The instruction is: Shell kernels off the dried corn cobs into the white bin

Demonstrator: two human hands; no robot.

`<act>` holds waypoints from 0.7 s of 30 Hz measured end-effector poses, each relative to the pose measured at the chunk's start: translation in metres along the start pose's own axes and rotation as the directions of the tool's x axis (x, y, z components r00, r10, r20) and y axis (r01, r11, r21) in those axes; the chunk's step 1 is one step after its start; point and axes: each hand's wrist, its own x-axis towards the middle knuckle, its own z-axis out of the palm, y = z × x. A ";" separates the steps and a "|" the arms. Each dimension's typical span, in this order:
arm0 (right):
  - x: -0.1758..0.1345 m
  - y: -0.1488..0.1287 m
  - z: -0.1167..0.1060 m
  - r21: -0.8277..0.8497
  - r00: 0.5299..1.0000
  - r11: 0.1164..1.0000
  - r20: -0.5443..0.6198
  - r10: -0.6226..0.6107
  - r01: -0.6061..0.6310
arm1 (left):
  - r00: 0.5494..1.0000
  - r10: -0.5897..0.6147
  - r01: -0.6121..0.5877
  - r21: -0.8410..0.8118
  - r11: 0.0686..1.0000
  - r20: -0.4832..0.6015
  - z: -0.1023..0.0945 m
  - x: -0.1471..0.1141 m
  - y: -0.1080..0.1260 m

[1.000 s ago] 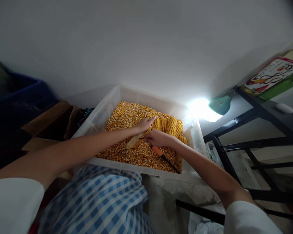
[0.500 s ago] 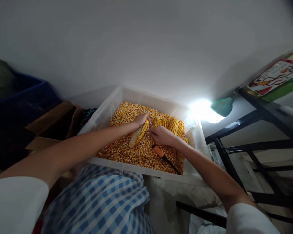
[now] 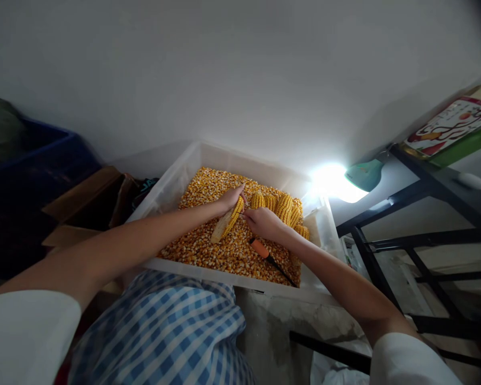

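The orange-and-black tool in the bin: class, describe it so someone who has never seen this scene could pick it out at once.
Find the big translucent bin by the wall, holding loose corn kernels. On them, in the bin's near right part, lies the orange-and-black tool. Its plain orange end and thin black shaft set it apart from the golden kernels and cobs.

Just beside the left edge of the plastic bin (image 3: 176,184), a dark item (image 3: 145,188) bears cyan capital letters of which only 2, "JA", can be read, while the package (image 3: 452,127) on the top edge of the black rack (image 3: 374,266) carries print too blurred to read.
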 end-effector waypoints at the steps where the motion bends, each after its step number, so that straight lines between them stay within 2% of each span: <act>1: 0.000 0.000 0.000 -0.003 1.000 1.000 0.005 0.005 -0.005 | 1.000 0.000 0.000 0.004 1.000 -0.001 0.000 0.000 0.000; 13: -0.002 -0.008 0.008 -0.018 1.000 1.000 -0.026 0.011 -0.012 | 0.993 0.090 -0.075 0.171 0.982 -0.077 0.007 -0.006 -0.001; 18: -0.002 -0.009 0.009 -0.019 1.000 1.000 -0.009 -0.011 0.011 | 0.960 0.247 -0.189 0.348 0.918 -0.131 0.008 0.000 -0.007; 21: -0.001 -0.006 0.010 0.001 1.000 1.000 -0.003 -0.022 0.022 | 0.956 0.270 -0.208 0.388 0.898 -0.111 0.008 0.004 -0.010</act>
